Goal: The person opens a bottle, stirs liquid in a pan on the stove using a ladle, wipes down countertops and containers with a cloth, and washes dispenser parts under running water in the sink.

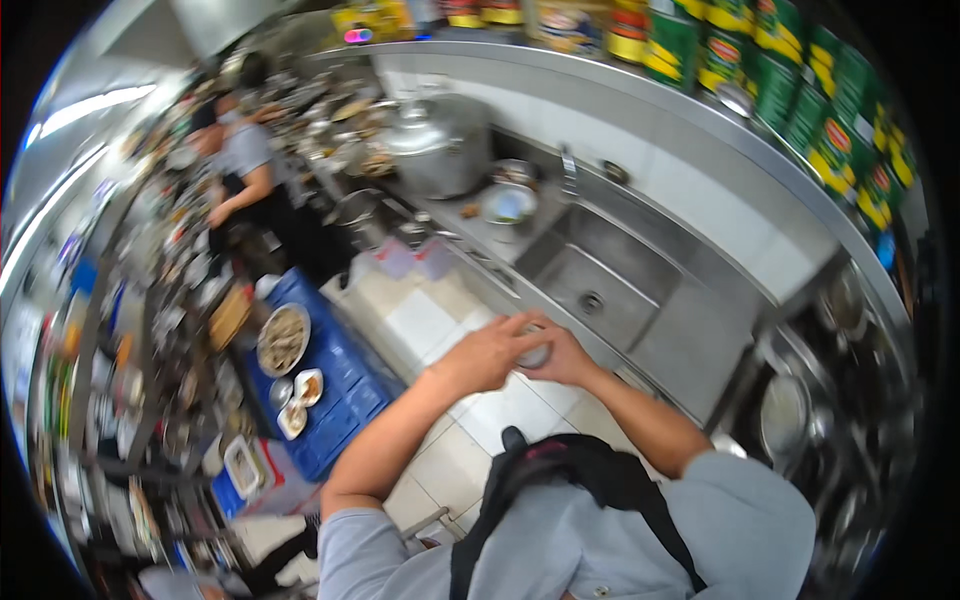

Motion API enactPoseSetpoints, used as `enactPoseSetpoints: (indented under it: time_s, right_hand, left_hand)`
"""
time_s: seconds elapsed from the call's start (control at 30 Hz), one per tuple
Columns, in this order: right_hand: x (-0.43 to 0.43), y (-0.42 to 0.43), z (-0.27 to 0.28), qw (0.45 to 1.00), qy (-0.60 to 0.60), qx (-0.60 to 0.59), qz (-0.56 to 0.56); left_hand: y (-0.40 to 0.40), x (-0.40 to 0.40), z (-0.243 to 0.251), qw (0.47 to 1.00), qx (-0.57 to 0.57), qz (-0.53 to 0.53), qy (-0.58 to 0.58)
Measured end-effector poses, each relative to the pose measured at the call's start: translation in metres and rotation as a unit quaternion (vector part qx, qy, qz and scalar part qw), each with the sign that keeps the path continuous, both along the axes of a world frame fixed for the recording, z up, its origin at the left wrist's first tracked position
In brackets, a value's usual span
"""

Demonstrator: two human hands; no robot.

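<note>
Both of my hands meet around a small round container (534,354), held in front of my body over the tiled floor. My left hand (480,354) reaches across its top with the fingers. My right hand (566,355) wraps the other side. Fingers cover much of the container, so its kind and contents cannot be made out. Just beyond my hands lies the front edge of a stainless steel sink (600,281). A tap (568,169) stands at the sink's back edge.
Left is a blue table (352,367) bearing a bowl of pale food (283,341) and small dishes (308,387). A large lidded pot (442,146) stands by a bowl (508,204). A co-worker (247,165) works at far left. Green pouches (787,97) line the overhead shelf (600,64).
</note>
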State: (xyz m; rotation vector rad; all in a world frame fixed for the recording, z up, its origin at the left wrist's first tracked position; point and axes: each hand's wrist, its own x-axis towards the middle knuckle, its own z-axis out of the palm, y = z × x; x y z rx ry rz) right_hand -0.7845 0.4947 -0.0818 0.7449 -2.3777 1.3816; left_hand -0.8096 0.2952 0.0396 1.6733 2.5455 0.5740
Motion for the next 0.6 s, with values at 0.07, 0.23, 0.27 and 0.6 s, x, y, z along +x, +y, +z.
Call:
enactPoseSetpoints:
  time_s: [0.07, 0.23, 0.27, 0.6]
  right_hand:
    - [-0.021, 0.009, 0.005, 0.992, -0.108, -0.029, -0.054]
    - [-0.058, 0.051, -0.021, 0.964, -0.167, -0.061, -0.200]
    - [-0.065, 0.066, -0.032, 0.968, -0.104, -0.060, -0.221]
    - [-0.090, 0.169, -0.059, 0.953, -0.018, -0.029, -0.302]
  left_hand:
    - [0.017, -0.036, 0.007, 0.995, -0.083, 0.033, -0.055]
    - [0.076, -0.102, -0.009, 0.977, -0.152, 0.119, -0.092]
    - [0.090, -0.116, -0.013, 0.999, -0.007, -0.041, 0.011]
    - [0.203, -0.171, -0.056, 0.994, 0.005, -0.102, 0.028]
